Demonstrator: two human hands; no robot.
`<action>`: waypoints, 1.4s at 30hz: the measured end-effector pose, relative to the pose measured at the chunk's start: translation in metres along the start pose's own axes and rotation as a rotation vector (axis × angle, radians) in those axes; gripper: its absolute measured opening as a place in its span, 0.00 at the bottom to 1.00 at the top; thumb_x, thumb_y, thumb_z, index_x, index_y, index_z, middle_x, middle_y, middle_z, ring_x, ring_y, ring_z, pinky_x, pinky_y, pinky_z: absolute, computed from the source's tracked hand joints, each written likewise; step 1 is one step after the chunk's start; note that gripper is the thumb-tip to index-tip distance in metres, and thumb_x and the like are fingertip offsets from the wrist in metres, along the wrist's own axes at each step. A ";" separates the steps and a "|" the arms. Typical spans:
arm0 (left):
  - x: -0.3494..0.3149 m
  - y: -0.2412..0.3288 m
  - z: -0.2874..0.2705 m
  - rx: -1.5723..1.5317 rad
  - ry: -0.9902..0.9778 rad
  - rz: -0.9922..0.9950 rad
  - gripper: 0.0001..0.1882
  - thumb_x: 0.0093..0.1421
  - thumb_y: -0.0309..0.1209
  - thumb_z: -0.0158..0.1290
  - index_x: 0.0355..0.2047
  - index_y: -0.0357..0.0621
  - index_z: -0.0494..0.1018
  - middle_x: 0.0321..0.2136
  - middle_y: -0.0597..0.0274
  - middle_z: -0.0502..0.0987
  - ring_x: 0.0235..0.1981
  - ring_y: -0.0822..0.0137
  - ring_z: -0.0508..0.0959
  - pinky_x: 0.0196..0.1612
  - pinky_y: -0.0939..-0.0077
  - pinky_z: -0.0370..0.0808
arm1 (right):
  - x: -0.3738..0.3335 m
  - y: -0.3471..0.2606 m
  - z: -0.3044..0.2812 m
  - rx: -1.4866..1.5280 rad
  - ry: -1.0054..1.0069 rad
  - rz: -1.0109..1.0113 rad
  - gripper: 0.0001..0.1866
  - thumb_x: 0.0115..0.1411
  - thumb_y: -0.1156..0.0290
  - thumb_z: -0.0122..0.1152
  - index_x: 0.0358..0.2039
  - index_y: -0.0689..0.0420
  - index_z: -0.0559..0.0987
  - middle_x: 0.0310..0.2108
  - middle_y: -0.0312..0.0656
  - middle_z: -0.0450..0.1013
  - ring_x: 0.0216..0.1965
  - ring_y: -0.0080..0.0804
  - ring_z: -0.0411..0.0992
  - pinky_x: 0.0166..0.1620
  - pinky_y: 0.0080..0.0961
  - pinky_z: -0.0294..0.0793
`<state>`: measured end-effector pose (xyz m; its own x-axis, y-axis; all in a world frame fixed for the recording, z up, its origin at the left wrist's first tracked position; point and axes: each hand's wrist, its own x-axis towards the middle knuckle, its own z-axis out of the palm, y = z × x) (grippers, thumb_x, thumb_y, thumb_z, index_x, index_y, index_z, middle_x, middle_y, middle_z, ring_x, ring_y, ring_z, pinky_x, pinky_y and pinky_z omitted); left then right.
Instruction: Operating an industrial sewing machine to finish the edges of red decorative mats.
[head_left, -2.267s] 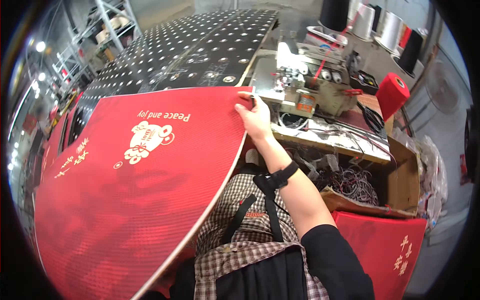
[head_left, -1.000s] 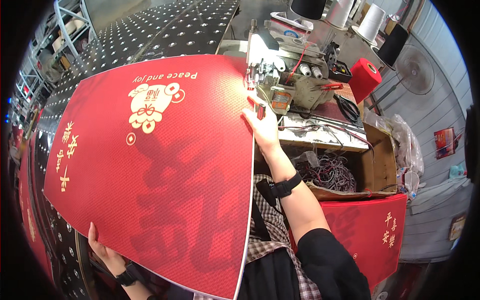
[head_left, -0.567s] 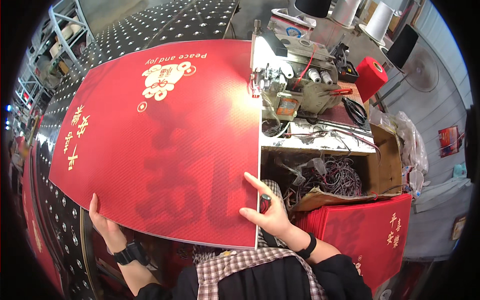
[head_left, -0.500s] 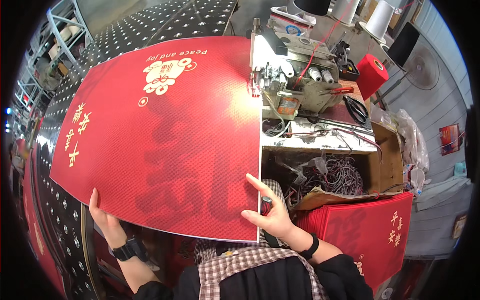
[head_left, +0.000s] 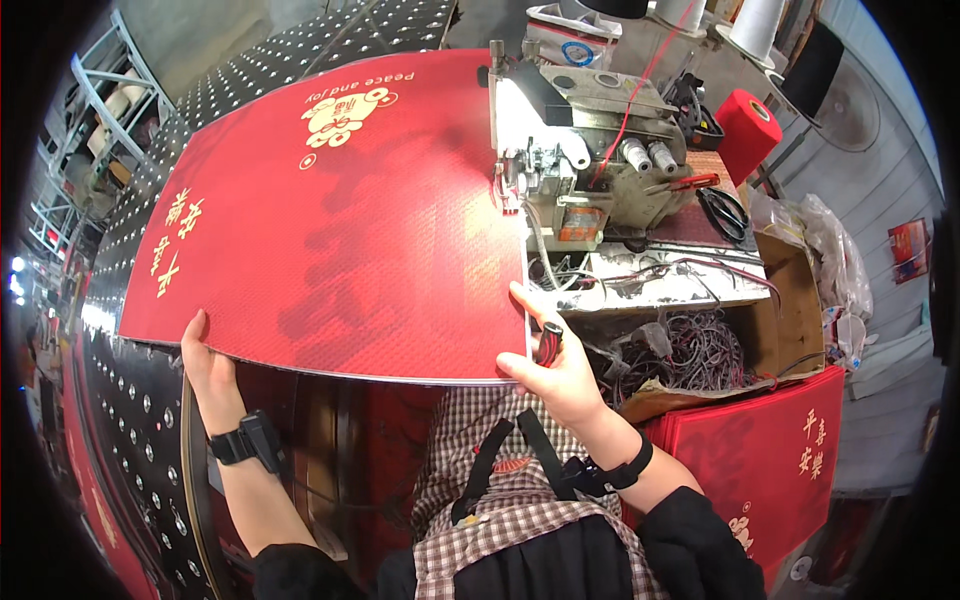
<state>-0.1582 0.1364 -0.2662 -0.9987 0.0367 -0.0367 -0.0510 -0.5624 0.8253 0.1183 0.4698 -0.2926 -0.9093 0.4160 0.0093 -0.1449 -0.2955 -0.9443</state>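
A large red floor mat with gold printing and a darker pattern lies flat before me. Its right edge runs under the lit front of an overlock sewing machine. My left hand pinches the near edge toward its left corner, thumb on top and fingers beneath, hidden. At the near right corner my right hand grips the mat, with thumb and forefinger on the upper face. A dark ring-like band sits on a right-hand finger. Red thread runs down to the machine.
A black table with metal balls extends left and beyond the mat. Right of me, a cardboard box holds tangled trimmings, beside stacked red mats. Black-handled snips and a red thread cone are near the machine.
Both hands have moved forward, and the mat has slid away from me along the machine. More of my checked apron shows below its near edge.
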 end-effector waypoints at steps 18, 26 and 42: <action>0.134 -0.042 0.044 1.014 -0.311 0.331 0.11 0.58 0.25 0.43 0.41 0.36 0.69 0.33 0.60 0.75 0.28 0.72 0.74 0.28 0.80 0.68 | 0.089 0.006 -0.012 -0.486 0.053 -0.236 0.30 0.58 0.80 0.48 0.63 0.53 0.60 0.27 0.40 0.75 0.18 0.15 0.64 0.24 0.14 0.69; 0.153 -0.054 0.077 0.636 -0.073 0.205 0.04 0.55 0.24 0.48 0.31 0.44 0.72 0.29 0.59 0.77 0.30 0.63 0.76 0.27 0.73 0.69 | 0.102 -0.015 -0.001 -0.685 -0.127 -0.046 0.39 0.57 0.78 0.47 0.67 0.52 0.44 0.25 0.41 0.72 0.16 0.20 0.65 0.24 0.19 0.70; 0.176 -0.058 0.082 0.359 0.256 -0.030 0.09 0.53 0.20 0.46 0.34 0.36 0.71 0.34 0.53 0.75 0.33 0.58 0.76 0.35 0.65 0.72 | 0.106 -0.027 0.001 -0.557 -0.151 0.039 0.40 0.57 0.80 0.46 0.67 0.51 0.42 0.34 0.45 0.69 0.24 0.22 0.72 0.23 0.18 0.72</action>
<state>-0.3307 0.2434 -0.2741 -0.9693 -0.1824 -0.1647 -0.1186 -0.2400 0.9635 0.0252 0.5208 -0.2655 -0.9613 0.2748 -0.0202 0.0794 0.2059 -0.9753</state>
